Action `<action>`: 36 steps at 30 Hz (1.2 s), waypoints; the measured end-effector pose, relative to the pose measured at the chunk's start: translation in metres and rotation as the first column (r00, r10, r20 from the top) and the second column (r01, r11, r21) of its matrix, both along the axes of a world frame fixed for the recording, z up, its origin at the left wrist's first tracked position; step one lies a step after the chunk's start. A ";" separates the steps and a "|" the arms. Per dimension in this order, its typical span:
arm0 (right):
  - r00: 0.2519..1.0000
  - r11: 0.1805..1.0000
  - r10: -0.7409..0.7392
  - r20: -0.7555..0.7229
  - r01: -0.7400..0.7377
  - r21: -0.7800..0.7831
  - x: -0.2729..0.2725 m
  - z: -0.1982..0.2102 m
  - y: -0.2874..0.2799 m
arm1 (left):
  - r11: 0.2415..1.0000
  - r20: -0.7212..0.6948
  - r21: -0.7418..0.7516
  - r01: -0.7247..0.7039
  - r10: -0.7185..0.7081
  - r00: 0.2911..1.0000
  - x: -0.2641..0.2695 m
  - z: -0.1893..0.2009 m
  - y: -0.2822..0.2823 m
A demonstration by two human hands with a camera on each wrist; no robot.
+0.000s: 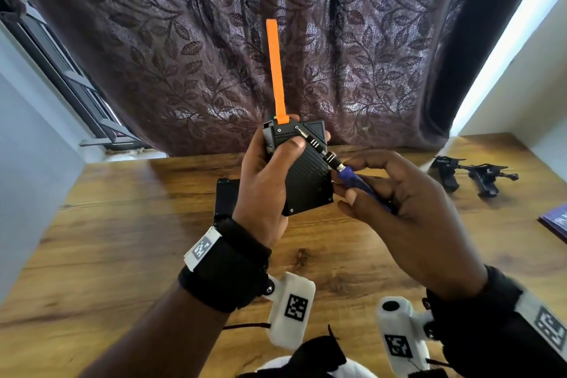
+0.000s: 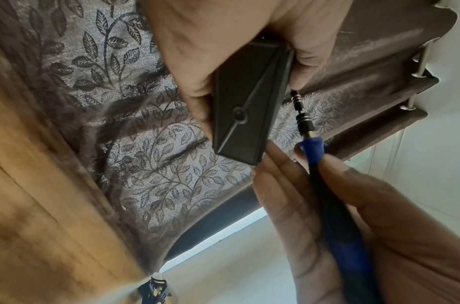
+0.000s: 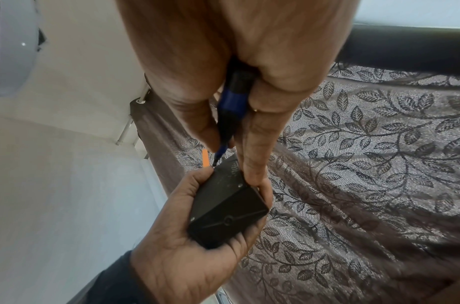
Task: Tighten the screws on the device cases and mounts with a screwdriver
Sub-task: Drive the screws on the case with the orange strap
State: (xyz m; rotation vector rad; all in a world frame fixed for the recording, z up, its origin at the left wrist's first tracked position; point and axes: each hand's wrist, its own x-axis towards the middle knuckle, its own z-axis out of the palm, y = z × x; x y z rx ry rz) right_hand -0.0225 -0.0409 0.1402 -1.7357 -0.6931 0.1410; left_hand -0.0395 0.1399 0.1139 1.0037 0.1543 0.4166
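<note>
Device case (image 1: pixel 302 169), black, orange strap, centre frame, gripped in left hand (image 1: pixel 267 187), screwdriver (image 1: pixel 352 175) pinched by right hand (image 1: pixel 408 212), tip on upper-right screw.

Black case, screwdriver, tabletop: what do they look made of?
Black case: matte, fine ribbed face; probably moulded plastic, though anodised metal is possible.
Screwdriver: shiny silver shaft with dark knurled rings, likely steel; blue handle looks like plastic or rubber.
Table: brown grain and knots under a smooth sheen; wood or wood-look laminate, cannot tell which.
</note>
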 end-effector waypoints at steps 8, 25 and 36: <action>0.965 0.978 -0.089 0.247 0.132 -0.163 -0.001 0.020 -0.013 | 0.930 0.085 0.346 -0.124 0.101 0.991 -0.006 0.005 0.011; 0.869 0.905 -0.091 0.486 0.276 -0.324 -0.007 0.049 -0.042 | 0.679 0.103 0.718 -0.152 0.112 0.988 -0.016 0.015 0.002; 0.887 0.898 -0.107 0.449 0.280 -0.339 -0.003 0.050 -0.077 | 0.624 0.079 0.767 -0.147 0.135 0.988 -0.021 0.021 -0.037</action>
